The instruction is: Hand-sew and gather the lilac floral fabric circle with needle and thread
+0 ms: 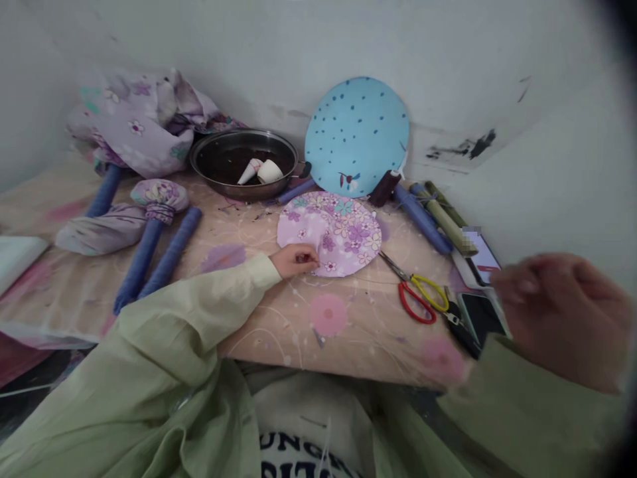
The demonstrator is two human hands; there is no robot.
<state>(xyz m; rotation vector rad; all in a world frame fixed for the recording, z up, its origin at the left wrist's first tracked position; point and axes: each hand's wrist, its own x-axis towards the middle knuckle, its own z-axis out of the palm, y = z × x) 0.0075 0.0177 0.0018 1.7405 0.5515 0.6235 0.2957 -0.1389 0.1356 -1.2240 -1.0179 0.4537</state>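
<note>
Purple floral fabric disc (355, 232) lies mid-table, scissors (415, 289) tips at or just beside its right rim. Likely hazard: a sideways nudge could snag cloth on them. Left hand (297, 259) curled over disc's lower-left edge; right hand (565, 318) raised, bent, blurred. Can't tell if either grips anything.

Pink disc (343, 232): matt cloth; pan (241, 192): glossy metal.
</note>
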